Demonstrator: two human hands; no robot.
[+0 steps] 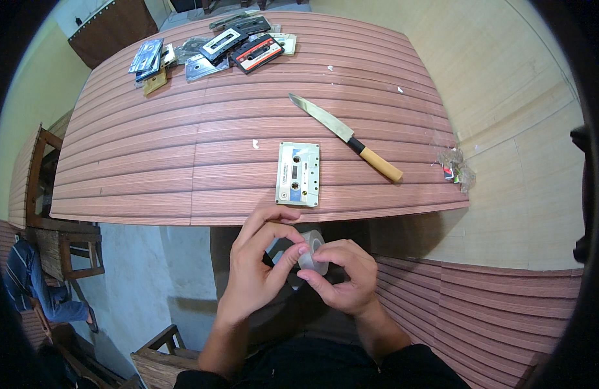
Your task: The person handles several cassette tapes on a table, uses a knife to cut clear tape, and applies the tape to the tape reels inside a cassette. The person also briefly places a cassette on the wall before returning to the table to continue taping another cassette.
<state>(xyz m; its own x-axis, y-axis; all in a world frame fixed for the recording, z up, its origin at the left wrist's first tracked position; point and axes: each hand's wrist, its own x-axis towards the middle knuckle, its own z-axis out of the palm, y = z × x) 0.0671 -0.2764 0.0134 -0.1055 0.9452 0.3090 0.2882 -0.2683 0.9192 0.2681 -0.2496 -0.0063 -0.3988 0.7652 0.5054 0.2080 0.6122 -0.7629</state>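
A roll of clear adhesive tape is between my hands, just off the table's near edge. My left hand pinches at the roll's left side with thumb and index finger, the other fingers bent above. Against its right side, my right hand grips the roll between thumb and fingers. Whether a strip of tape is lifted is too fine to see. Just beyond my hands, a white cassette tape with a blue patch lies flat on the table. To its right rests a knife with a wooden handle, its blade pointing far left.
At the table's far side lies a loose pile of cassettes, some in clear cases. Crumpled clear plastic wrapping sits at the right edge by the wall. Small white scraps dot the tabletop. A seated person's legs show at lower left.
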